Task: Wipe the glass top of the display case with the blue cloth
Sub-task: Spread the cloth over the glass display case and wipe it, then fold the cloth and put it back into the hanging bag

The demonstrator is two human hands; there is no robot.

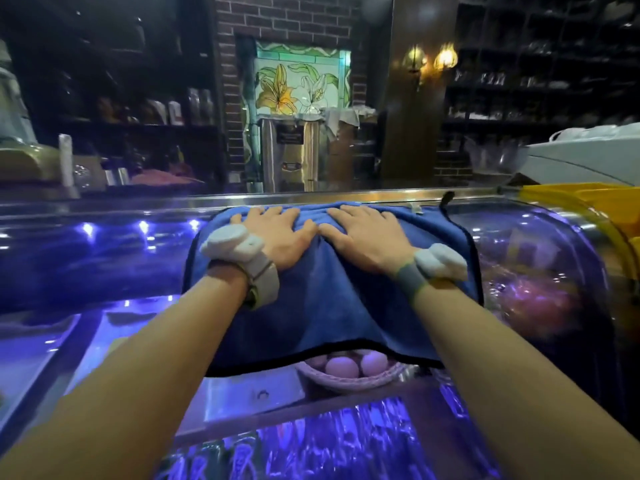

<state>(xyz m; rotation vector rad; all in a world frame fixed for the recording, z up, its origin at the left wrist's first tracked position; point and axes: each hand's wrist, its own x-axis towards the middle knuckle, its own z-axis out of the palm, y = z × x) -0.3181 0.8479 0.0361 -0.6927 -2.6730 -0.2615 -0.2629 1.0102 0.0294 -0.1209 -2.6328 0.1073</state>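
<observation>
- Both hands press flat, fingers spread, on a blue cloth draped over the curved glass top of a lit display case.
- The left hand and right hand lie side by side, gripping nothing.
- A basket of eggs shows under the cloth's near edge.

Matt plush blue cloth, glossy glass top

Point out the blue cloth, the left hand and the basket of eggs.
blue cloth (332,306): head view, bare middle below the hands.
left hand (277,233): head view, back of hand.
basket of eggs (346,382): head view, woven front rim.
</observation>
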